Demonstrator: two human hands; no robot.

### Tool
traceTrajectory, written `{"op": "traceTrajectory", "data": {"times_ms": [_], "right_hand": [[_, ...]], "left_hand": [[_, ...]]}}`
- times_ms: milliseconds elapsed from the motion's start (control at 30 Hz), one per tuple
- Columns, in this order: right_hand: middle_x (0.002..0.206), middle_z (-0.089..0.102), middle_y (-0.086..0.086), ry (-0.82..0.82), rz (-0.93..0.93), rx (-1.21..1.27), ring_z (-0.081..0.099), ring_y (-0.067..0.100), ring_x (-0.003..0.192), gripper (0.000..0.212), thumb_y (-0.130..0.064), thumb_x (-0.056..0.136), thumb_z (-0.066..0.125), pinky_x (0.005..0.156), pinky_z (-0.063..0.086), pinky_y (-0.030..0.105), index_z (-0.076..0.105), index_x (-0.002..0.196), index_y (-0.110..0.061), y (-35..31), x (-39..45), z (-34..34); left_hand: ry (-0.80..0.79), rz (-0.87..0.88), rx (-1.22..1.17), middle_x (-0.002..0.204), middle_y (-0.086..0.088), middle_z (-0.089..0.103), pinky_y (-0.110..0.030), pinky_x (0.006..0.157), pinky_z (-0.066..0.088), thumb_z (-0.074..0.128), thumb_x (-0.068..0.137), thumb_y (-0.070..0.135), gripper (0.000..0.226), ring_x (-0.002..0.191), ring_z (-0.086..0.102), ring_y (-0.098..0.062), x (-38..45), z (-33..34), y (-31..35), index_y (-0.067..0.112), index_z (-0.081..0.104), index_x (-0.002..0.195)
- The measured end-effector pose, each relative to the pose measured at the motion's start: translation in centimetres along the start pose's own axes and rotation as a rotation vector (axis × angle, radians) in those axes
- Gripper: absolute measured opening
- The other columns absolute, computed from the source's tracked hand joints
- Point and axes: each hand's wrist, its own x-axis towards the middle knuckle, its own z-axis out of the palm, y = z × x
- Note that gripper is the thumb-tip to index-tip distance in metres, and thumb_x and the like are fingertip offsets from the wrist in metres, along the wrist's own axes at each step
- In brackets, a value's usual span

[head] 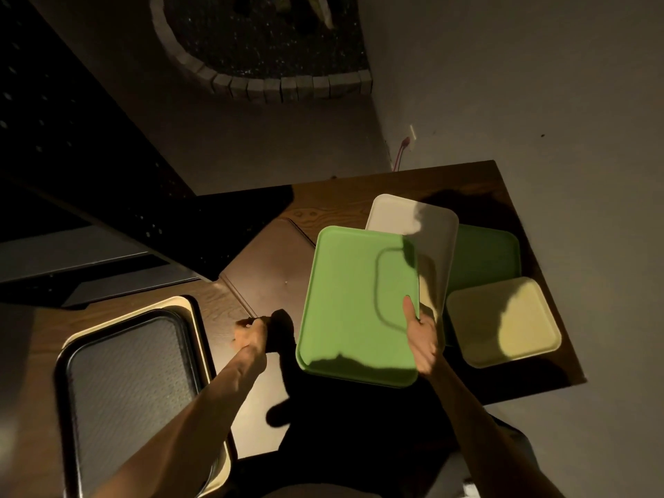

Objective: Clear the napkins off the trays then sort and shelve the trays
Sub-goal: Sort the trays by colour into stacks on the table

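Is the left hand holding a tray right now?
No, the left hand is beside the green tray, which only the right hand grips.

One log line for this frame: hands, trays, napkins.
right hand: gripping light green plastic tray edge | left hand: closed, contents unclear | napkins: none visible

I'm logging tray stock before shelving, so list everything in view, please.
Bright green tray: one, held above the table's middle.
White tray: one, behind the held tray.
Dark green tray: one, table's right, partly covered.
Pale yellow tray: one, right, atop the dark green.
Black tray: one, left, atop a cream tray.
Table: one, brown wood.
Napkins: none visible.
Right hand: grip on the bright green tray.
Left hand: over the table, grip unclear.
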Motion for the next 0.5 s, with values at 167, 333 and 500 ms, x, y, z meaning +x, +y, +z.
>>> {"op": "traceTrajectory", "data": {"times_ms": [167,333,500], "right_hand": [[0.156,0.034,0.013,-0.288,0.223,0.083,0.03,0.029,0.145,0.087,-0.061,0.086,0.045,0.12,0.021,0.036,0.031,0.148,-0.001,1.8,0.2,0.1],[0.161,0.021,0.008,-0.357,0.25,0.149,0.018,0.025,0.149,0.087,-0.057,0.089,0.043,0.117,0.014,0.027,0.017,0.153,-0.005,0.3,-0.9,-0.1],[0.155,0.034,0.005,-0.331,0.146,0.119,0.028,0.024,0.146,0.073,-0.057,0.091,0.048,0.122,0.018,0.037,0.03,0.15,-0.017,0.3,-1.1,-0.7]], "left_hand": [[-0.018,-0.094,-0.144,0.08,-0.015,0.062,-0.036,0.063,0.052,0.058,0.083,0.007,0.01,0.069,0.062,-0.031,-6.2,1.1,3.8,0.002,0.06,0.092],[-0.237,-0.196,-0.138,0.08,-0.003,0.057,-0.03,0.075,0.04,0.064,0.086,0.03,0.016,0.075,0.052,-0.019,-5.6,1.4,4.2,0.016,0.058,0.08],[-0.226,-0.095,-0.142,0.074,-0.006,0.054,-0.03,0.069,0.05,0.075,0.083,0.022,0.03,0.07,0.053,-0.019,-5.3,2.2,4.2,0.018,0.047,0.072]]}}
